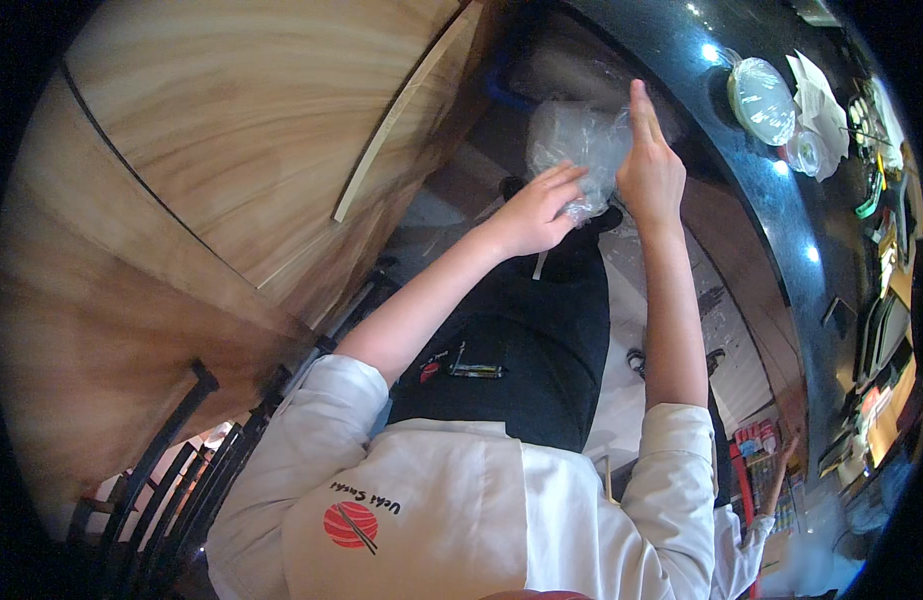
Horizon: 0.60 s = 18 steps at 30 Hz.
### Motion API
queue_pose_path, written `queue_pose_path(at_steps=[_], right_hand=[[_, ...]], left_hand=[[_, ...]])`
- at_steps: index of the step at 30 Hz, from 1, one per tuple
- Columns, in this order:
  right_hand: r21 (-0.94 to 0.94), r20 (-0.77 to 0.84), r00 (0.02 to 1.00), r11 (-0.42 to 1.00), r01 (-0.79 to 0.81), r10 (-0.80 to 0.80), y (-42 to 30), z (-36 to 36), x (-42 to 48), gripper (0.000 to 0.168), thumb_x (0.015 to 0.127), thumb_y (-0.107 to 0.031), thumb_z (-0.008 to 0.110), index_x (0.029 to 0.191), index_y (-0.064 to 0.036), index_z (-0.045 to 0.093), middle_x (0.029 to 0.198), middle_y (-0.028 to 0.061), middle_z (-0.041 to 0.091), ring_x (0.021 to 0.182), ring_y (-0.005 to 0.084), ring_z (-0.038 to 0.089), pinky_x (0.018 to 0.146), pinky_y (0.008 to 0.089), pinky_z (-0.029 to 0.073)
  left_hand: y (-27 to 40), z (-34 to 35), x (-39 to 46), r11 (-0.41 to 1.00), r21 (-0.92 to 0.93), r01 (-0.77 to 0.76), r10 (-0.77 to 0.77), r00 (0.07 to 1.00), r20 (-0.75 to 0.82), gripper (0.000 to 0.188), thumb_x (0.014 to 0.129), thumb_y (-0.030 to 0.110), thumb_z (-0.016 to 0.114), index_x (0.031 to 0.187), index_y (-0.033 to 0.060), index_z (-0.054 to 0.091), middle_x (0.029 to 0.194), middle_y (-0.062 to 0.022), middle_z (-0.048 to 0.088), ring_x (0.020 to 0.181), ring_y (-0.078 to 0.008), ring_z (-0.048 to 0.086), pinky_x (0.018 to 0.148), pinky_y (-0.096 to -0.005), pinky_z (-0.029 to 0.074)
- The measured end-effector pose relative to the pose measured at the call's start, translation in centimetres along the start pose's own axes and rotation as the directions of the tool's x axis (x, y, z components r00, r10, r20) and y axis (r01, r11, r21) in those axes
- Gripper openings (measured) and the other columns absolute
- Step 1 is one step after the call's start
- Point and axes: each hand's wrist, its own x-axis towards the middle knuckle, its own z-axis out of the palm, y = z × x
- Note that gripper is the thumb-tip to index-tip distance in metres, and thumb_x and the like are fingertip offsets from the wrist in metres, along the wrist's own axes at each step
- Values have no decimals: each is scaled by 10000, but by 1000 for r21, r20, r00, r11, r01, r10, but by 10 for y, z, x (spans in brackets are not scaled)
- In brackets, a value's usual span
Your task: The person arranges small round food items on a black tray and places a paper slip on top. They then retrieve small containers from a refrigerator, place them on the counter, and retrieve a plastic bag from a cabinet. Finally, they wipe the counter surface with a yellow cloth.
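Note:
A clear plastic bag or wrapped bundle point(570, 135) is in front of me, above the floor; its contents are too blurred to name. My left hand point(540, 210) has its bent fingers on the near left part of the plastic. On the other side, my right hand point(651, 176) is upright with straight fingers held close together, its edge against the plastic. The right thumb and palm are hidden, so its hold cannot be made out. Below the hands, a black apron point(506, 345) with a pen point(476, 370) in it covers my front.
A wooden panel point(266, 127) with a pale strip handle point(401, 112) rises at left. At right runs a dark counter point(761, 195) bearing a film-covered bowl point(762, 101), papers point(818, 112) and a phone point(841, 316). Another person's arm point(778, 480) shows at lower right.

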Motion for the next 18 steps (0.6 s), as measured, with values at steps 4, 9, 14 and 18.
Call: queue_pose_path(at_steps=[4,9,14,18], right_hand=[[217,-69,984,960,177,-166,-6,6,7,560,736,56,545,1259,-134,612,1033,123,695,862,328,678,756,399,546],[402,305,950,895,-195,71,-14,17,-6,174,758,-9,553,861,-46,688,838,177,691,817,354,676,729,428,532],[-11,331,916,971,-238,228,6,41,-23,165,776,-87,573,889,-67,691,882,192,689,837,380,670,765,463,528],[-84,262,941,976,-200,216,13,41,-28,186,765,-77,589,913,-91,700,912,164,685,872,370,669,777,463,527]], left_hand=[[-2,13,5,993,-105,48,-47,999,16,192,869,99,568,1028,0,611,1365,-179,520,1329,-379,421,1105,-446,325],[-14,3,0,959,-241,147,-160,987,-35,203,853,127,546,985,-18,600,1115,-175,627,1091,-325,585,939,-404,438],[-26,-44,-2,943,-287,168,-201,976,-86,208,789,145,505,911,-8,573,863,-92,627,844,-187,592,775,-298,447],[-42,-80,0,926,-328,186,-208,977,-35,161,758,112,481,805,-10,576,818,-64,600,801,-141,557,723,-270,420]])
